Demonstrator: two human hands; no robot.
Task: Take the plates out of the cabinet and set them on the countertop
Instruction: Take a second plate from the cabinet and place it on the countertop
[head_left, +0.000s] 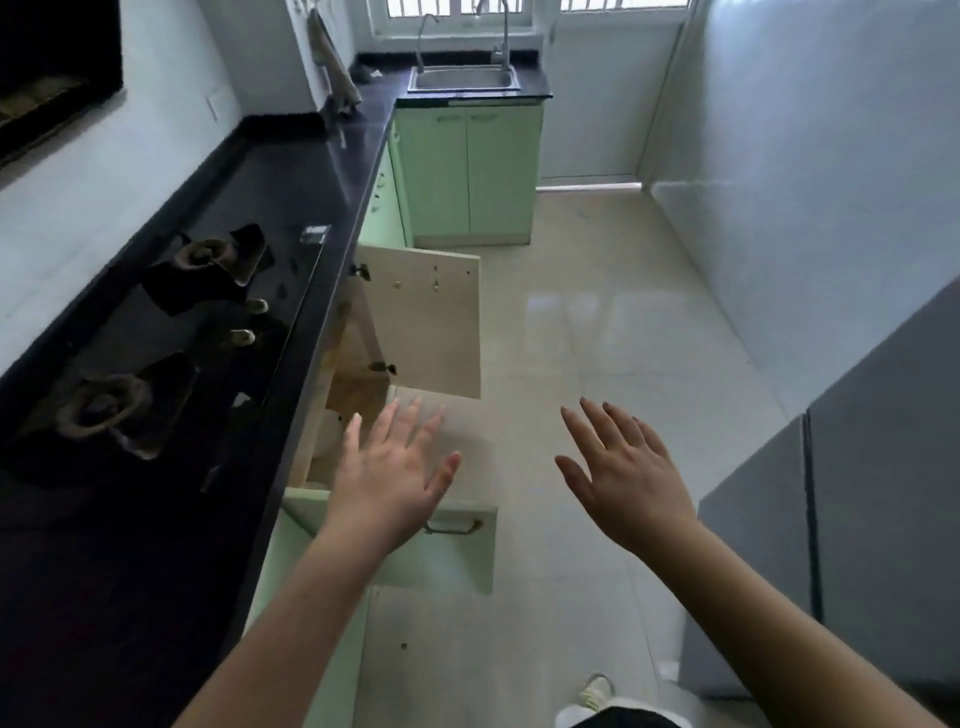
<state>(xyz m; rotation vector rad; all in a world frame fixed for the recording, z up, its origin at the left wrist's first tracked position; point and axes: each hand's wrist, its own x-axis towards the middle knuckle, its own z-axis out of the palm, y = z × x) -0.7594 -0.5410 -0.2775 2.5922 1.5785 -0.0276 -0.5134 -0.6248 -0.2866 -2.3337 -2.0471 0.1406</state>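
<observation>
A green base cabinet (332, 415) under the black countertop (311, 171) stands with both doors swung open. The far door (426, 317) shows its pale inner face, and the near door (467, 551) shows its green front and metal handle. Inside I see a wooden floor and a pale rounded shape, possibly a plate (327, 441), mostly hidden. My left hand (389, 473) hovers with fingers spread above the near door, holding nothing. My right hand (623, 467) is spread too, over the floor to the right.
A two-burner gas hob (156, 343) is set into the countertop on the left. A steel sink (464, 79) with taps sits at the far end. A grey fridge (857, 519) stands on the right. Pale floor tiles (597, 338) run down the aisle.
</observation>
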